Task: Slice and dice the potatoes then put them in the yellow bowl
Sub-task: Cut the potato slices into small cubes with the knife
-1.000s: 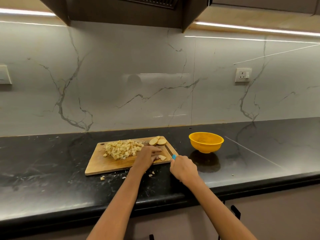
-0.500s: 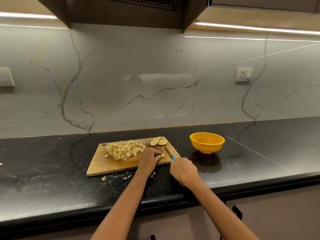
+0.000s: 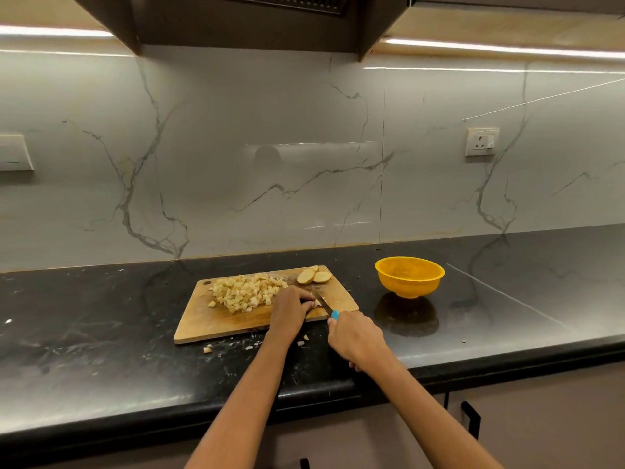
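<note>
A wooden cutting board (image 3: 216, 319) lies on the black counter. A pile of diced potato (image 3: 245, 292) covers its middle, and two or three potato slices (image 3: 313, 275) lie at its far right corner. My left hand (image 3: 289, 311) holds down a potato piece (image 3: 314, 311) near the board's front right, fingers curled over it. My right hand (image 3: 356, 338) grips a blue-handled knife (image 3: 326, 308), whose blade rests against that piece beside my left fingertips. The yellow bowl (image 3: 409, 275) stands to the right of the board; nothing shows inside it.
A few potato bits (image 3: 207, 349) lie on the counter in front of the board. A marble backsplash with a wall socket (image 3: 482, 141) rises behind. The counter's front edge (image 3: 473, 365) runs just below my wrists, with cabinet handles underneath.
The knife blade has moved in against the piece under my left fingers, and my left hand has drawn back slightly over it. The camera has shifted a little.
</note>
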A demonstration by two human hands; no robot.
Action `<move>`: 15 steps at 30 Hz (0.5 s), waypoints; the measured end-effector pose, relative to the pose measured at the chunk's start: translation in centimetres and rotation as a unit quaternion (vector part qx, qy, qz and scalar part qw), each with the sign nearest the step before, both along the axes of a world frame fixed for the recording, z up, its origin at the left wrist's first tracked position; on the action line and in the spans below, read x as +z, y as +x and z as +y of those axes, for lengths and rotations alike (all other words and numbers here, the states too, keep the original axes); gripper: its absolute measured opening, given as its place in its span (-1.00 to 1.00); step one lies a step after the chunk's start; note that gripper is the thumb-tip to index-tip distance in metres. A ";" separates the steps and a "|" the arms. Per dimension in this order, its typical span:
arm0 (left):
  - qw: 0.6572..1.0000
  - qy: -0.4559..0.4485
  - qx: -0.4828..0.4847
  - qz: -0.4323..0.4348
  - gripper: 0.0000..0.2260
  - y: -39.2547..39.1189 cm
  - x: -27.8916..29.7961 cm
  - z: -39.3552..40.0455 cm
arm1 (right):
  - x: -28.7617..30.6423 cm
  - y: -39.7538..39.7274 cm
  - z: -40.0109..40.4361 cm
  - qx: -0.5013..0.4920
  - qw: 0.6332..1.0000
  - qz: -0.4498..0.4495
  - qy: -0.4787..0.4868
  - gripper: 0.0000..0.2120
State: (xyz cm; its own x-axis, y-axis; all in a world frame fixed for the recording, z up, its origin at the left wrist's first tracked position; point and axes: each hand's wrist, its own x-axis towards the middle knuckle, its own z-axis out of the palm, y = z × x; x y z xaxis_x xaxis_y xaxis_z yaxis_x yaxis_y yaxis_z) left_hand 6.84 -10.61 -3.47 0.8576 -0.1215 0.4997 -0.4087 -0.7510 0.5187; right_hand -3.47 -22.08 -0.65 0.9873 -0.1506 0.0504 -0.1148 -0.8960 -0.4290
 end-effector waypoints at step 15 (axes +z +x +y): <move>0.999 -0.015 0.022 -0.020 -0.86 -0.5 0.2 -0.5 | 1.1 0.0 1.7 0.027 0.997 0.053 -0.046 -0.77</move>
State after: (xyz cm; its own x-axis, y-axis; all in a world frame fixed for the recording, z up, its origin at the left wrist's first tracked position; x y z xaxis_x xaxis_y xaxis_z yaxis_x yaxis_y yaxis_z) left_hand 6.35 -11.09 -3.31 0.8406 -0.0689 0.5372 -0.3969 -0.7534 0.5243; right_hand -3.46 -20.33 0.45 0.9944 -0.0958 -0.0435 -0.1048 -0.9369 -0.3335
